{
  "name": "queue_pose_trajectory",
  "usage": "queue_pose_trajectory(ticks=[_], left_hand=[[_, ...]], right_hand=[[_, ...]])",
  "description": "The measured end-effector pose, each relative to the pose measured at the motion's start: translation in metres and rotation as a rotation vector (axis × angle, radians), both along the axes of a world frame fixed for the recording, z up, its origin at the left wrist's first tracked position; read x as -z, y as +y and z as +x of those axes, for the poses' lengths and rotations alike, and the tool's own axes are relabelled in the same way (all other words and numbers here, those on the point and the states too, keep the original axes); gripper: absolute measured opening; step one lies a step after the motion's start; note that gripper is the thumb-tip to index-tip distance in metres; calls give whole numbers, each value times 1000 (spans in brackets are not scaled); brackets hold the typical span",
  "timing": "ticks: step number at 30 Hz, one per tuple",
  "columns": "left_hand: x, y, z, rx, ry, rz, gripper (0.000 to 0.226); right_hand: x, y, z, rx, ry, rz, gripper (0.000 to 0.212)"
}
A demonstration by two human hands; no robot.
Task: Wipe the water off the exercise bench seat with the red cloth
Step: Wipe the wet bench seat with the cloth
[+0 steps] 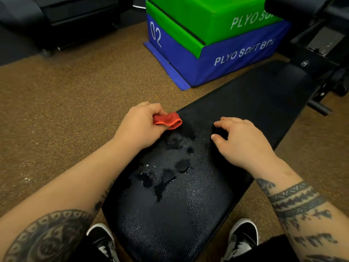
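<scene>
The black padded bench seat runs from just in front of me toward the upper right. Puddles and drops of water lie on its near half. My left hand pinches a small folded red cloth at the seat's left edge, just beyond the wet patch. My right hand hovers or rests on the seat's right side with fingers spread, holding nothing.
A green soft plyo box sits stacked on a blue one on the brown speckled floor beyond the bench. Black gym equipment stands at the top left and top right. My two shoes flank the bench's near end.
</scene>
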State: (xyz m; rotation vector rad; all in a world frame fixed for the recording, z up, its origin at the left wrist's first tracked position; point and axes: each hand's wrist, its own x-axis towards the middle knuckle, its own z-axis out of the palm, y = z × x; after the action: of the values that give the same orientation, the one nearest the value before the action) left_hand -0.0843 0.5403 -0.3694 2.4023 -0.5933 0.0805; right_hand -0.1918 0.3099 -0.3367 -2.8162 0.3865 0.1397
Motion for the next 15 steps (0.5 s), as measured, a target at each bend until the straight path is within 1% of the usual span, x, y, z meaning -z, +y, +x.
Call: queue_pose_trajectory(ticks=[2, 4, 6, 7, 8, 9, 11, 12, 15], left_hand=[[-1, -5, 4, -64, -11, 42, 16], [-5, -9, 7, -148, -29, 38, 16], [-11, -14, 8, -196, 7, -63, 14], [-13, -17, 7, -174, 49, -121, 14], [-13, -22, 4, -121, 88, -138, 14], [-12, -26, 1, -52, 102, -113, 15], [-6, -34, -4, 43, 45, -5, 20], [-4, -37, -3, 43, 18, 25, 22], [-2, -48, 10, -12, 43, 71, 21]], right_hand=[[-1, -1, 0, -12, -2, -8, 48], [-1, -3, 1, -15, 2, -12, 46], [-2, -6, 3, -11, 3, -3, 41], [-3, -8, 5, -8, 0, 7, 39], [-4, -10, 6, -6, -3, 18, 38], [-5, -12, 7, -5, -5, 30, 38], [-7, -15, 9, 2, 1, 56, 40], [-7, -15, 11, 2, 8, 68, 42], [-7, -16, 14, 2, 28, 83, 46]])
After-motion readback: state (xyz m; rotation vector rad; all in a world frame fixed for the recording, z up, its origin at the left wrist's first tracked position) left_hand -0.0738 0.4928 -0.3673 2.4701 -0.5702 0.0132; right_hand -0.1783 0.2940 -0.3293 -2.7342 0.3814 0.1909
